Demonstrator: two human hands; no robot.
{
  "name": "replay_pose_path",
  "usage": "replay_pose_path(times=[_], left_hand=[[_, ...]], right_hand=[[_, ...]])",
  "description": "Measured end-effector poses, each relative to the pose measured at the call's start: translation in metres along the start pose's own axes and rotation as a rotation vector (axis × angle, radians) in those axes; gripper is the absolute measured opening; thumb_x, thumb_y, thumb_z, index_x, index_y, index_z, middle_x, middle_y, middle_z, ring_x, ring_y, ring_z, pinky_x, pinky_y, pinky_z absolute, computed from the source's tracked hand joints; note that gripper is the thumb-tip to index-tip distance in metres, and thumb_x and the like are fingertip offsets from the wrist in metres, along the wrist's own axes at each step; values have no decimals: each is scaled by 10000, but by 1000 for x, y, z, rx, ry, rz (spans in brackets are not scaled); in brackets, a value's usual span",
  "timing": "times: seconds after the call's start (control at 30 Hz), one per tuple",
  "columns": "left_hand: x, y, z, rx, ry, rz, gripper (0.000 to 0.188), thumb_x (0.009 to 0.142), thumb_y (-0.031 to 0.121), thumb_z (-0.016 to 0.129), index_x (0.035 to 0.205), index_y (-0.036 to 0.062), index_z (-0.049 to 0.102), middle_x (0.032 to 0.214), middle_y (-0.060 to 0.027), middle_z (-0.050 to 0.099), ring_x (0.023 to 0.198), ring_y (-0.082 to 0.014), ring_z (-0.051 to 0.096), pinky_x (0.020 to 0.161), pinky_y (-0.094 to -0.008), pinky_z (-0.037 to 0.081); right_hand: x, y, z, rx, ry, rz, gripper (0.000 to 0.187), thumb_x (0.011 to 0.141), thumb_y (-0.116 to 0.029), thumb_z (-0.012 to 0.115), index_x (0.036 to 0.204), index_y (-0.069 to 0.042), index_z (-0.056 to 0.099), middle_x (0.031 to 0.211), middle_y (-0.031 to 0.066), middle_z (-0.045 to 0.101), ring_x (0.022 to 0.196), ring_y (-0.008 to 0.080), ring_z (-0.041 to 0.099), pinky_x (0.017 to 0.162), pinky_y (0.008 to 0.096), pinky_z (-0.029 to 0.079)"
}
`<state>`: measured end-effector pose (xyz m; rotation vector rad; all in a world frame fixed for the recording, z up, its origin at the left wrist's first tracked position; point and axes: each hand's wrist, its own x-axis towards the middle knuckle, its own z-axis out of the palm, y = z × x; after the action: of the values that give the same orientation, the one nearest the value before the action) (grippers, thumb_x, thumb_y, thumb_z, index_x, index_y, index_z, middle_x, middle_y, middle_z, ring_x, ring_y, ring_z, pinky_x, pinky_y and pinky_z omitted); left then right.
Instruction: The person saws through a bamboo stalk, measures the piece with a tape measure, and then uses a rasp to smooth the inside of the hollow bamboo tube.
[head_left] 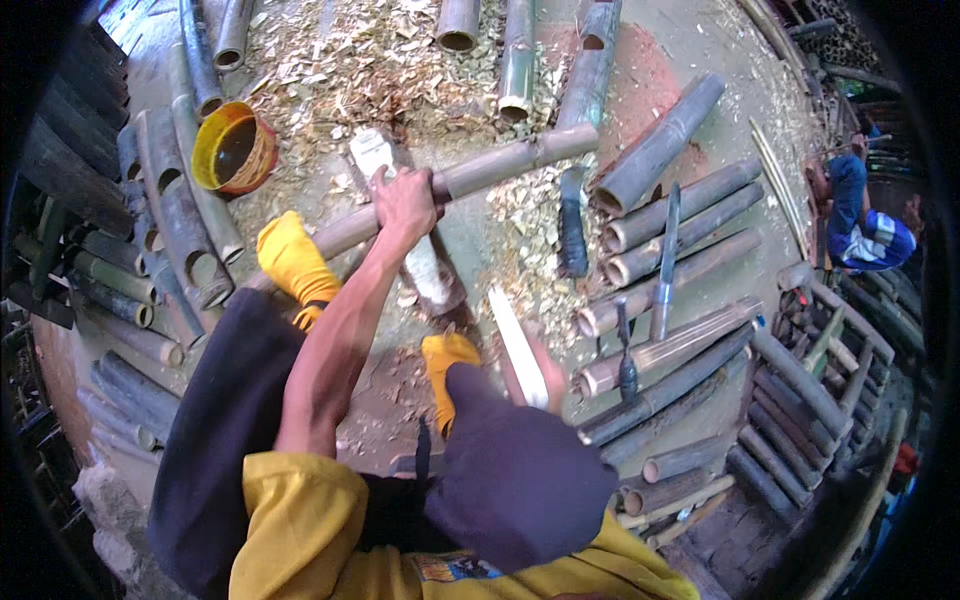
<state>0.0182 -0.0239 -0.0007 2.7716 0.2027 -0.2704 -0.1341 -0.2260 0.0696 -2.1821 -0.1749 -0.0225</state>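
A long grey-brown bamboo pole [490, 172] lies slantwise across a white-topped wooden block [428, 268], grasped by the left hand's [405, 203] fingers. The right hand [550, 365] blurs behind a long whitish blade [515, 345]; whether its fingers grip, I cannot tell. The step seems to be bracing the pole; a stroke would call for keeping the left fingers clear. Pale wood chips [330, 75] lie scattered beyond.

I count two hands [406, 204], one white blade [518, 345], two socks [297, 260], one bucket [262, 162], one co-worker [872, 240], dozens of tubes [490, 172].
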Motion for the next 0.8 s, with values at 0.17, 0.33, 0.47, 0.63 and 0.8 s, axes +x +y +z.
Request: replay_pose_path(times=[0.17, 0.33, 0.47, 0.63, 0.8], left_hand=[[-8, -6, 4, 48, 63, -10, 298, 626, 200, 714, 898, 99, 647, 839, -111, 654, 925, -222, 609, 1024, -446, 268], [-7, -13, 10, 29, 125, 32, 352, 629, 245, 747, 938, 115, 637, 876, -107, 641, 931, -218, 604, 1026, -446, 256], [-6, -17, 7, 35, 12, 19, 345, 642, 228, 731, 947, 98, 635, 879, -125, 634, 899, -246, 615, 1023, -459, 255], [0, -9, 5, 23, 103, -7, 280, 640, 198, 704, 888, 91, 632, 819, -119, 637, 865, -238, 616, 1016, -445, 283], [1, 4, 3, 62, 3, 39, 421, 616, 260, 767, 982, 114, 618, 874, -93, 632, 905, -226, 608, 1033, -429, 267]], right_hand=[[-88, 24, -28, -4, -36, 6, 456, 715, 9, 633, 1160, 49, 543, 867, 165, 656, 704, 194, 650, 602, 286, 514], [43, -4, 27, 151, -88, 60, 448, 726, 3, 632, 1164, 37, 547, 850, 158, 653, 696, 177, 644, 605, 276, 509], [4, 1, 14, 90, -59, -18, 517, 700, 29, 623, 1208, 10, 527, 916, 159, 665, 711, 225, 660, 610, 294, 519], [-79, 15, -28, -47, -64, -61, 519, 694, 41, 626, 1204, 16, 529, 924, 163, 663, 719, 219, 659, 615, 290, 517], [24, 20, 11, 90, -54, -19, 505, 688, 45, 629, 1185, 29, 539, 930, 166, 661, 732, 200, 658, 617, 283, 516]])
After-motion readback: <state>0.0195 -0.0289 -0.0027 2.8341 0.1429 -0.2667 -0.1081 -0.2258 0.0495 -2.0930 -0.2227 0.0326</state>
